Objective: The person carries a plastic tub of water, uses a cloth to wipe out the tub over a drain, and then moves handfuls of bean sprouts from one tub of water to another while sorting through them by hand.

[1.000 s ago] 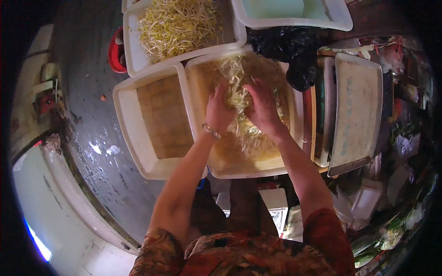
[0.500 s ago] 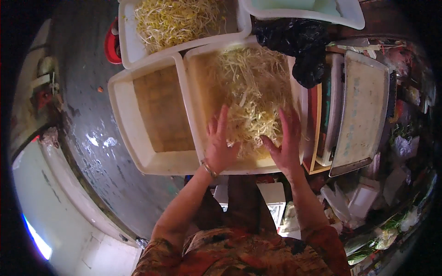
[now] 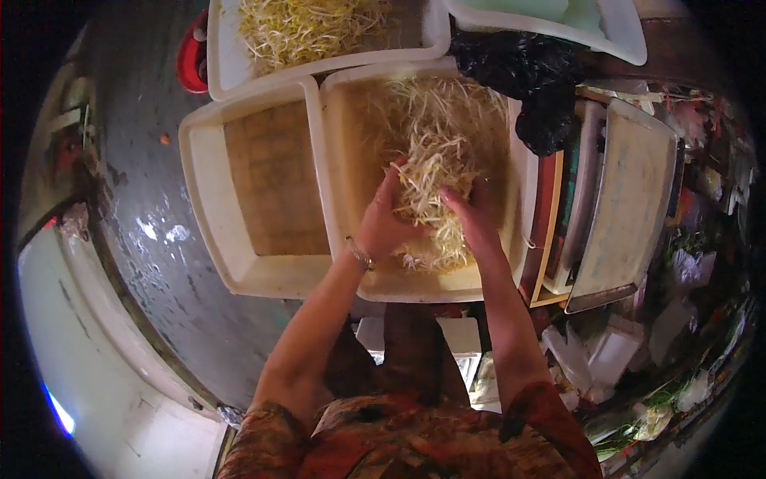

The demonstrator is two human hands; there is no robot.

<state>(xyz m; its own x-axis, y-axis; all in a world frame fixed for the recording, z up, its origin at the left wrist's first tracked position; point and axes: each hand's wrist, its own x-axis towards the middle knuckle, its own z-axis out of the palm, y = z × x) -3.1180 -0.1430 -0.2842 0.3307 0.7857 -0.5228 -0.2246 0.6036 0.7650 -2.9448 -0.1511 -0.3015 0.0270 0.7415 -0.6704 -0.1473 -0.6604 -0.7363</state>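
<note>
Filling the middle of the frame: a cream plastic tub (image 3: 339, 184), bean sprouts (image 3: 435, 128) heaped along its upper and right side. Beside it on the left, touching wall to wall, a second cream tub (image 3: 203, 199) with only a bare brownish floor showing. Above both, at the top edge, a third tub (image 3: 223, 56) loaded with more sprouts (image 3: 311, 24). At the right, a pale flat tray (image 3: 630, 191) leaning over stacked boxes, and a crumpled black plastic bag (image 3: 535, 88) in the upper right, against the middle tub's corner. Lower centre, left hand (image 3: 383, 223) and right hand (image 3: 472, 219) cupped around one clump of sprouts (image 3: 427, 184), pressed between the palms over the tub. On the left wrist, a thin bracelet (image 3: 359, 254).
</note>
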